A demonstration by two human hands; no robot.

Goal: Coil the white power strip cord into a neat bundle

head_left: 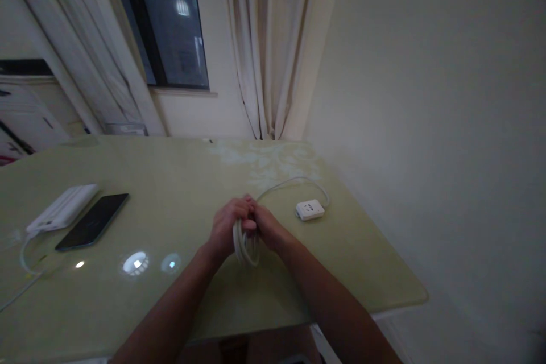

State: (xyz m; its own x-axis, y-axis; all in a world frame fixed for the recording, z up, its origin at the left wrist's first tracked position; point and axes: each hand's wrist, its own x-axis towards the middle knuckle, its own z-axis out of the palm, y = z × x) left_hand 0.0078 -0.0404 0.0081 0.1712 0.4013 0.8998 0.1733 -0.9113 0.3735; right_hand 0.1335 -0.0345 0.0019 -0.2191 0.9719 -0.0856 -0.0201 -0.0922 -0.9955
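Coiled white cable: mid-table, toward the near edge, clasped by left hand and right hand, fingers closed around it. Socket block: toward right edge. Phone, power bank: left side.

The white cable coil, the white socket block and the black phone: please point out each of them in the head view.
white cable coil (246,247), head view, on the loops hanging between both hands.
white socket block (310,209), head view, on its top face.
black phone (92,221), head view, on the middle of its screen.
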